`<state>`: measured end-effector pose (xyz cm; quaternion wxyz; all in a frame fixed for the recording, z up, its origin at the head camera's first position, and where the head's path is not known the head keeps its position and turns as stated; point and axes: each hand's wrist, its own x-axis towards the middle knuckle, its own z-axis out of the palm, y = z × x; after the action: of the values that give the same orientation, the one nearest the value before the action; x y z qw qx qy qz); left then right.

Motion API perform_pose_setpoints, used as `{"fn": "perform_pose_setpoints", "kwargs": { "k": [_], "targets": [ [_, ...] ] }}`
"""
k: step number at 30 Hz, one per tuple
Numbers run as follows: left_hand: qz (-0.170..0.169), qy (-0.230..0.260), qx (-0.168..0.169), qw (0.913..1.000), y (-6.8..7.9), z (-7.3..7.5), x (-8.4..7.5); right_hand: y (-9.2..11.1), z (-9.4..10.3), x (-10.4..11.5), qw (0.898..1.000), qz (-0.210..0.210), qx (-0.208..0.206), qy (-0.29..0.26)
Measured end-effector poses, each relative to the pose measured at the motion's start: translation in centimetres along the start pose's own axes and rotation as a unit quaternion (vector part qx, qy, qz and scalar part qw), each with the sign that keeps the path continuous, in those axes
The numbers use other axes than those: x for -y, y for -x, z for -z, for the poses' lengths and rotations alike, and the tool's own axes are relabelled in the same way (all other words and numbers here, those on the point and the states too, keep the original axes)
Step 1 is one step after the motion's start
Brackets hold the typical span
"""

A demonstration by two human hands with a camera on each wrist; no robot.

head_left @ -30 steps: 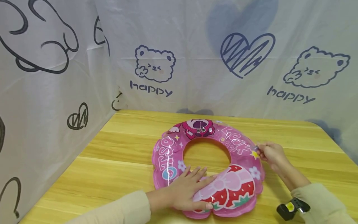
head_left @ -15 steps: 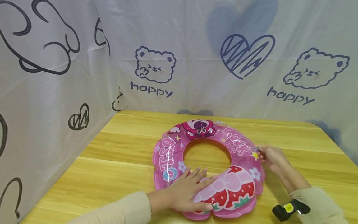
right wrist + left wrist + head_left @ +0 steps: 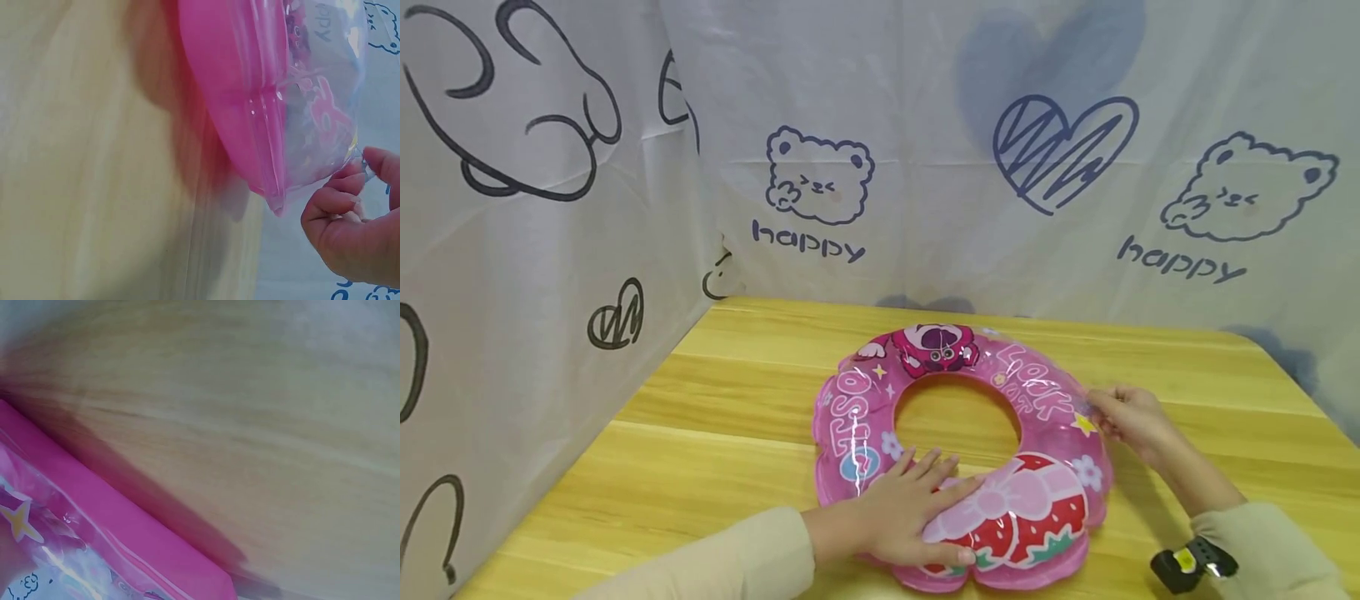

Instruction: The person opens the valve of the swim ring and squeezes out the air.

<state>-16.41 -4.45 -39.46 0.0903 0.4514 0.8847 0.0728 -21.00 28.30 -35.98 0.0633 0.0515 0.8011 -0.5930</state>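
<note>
A pink inflatable swim ring (image 3: 917, 400), printed with a bear, strawberries and lettering, lies puffed up on the wooden table. My left hand (image 3: 906, 517) rests with spread fingers on its near left part, over the edge of the strawberry print. At the ring's right side, beside a yellow star, my right hand (image 3: 1131, 421) pinches a small clear piece between thumb and forefinger. That clear piece (image 3: 367, 170), apparently the air valve, is mostly covered by the fingertips. The left wrist view shows only the ring's pink side (image 3: 125, 506) and a blurred bit of skin at the lower left.
The yellow wood-grain table (image 3: 700, 467) spreads around the ring. White cloth (image 3: 917, 225) with drawn bears and hearts hangs behind it and along the left. A black wrist camera (image 3: 1191, 562) is strapped to the right wrist.
The right hand stays at the same spot on the ring, its fingers and wrist turning slightly. The left hand keeps its place. The whole view has shifted a little.
</note>
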Motion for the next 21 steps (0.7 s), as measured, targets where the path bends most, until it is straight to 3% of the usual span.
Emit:
{"fn": "perform_pose_setpoints", "kwargs": {
  "k": [9,15,21],
  "targets": [
    [0.002,0.001,0.0,1.0,0.12,0.01,-0.16,0.01,-0.03,0.12,1.0,0.005,0.021,0.019],
    [0.002,-0.002,-0.003,1.0,0.13,-0.22,-0.07,-0.02,-0.17,-0.05,0.998,-0.018,0.023,-0.046],
    [0.001,-0.007,-0.01,0.9999,0.0,-0.53,0.03,-0.04,-0.54,0.01,0.991,-0.035,0.021,-0.126]
  ]
}}
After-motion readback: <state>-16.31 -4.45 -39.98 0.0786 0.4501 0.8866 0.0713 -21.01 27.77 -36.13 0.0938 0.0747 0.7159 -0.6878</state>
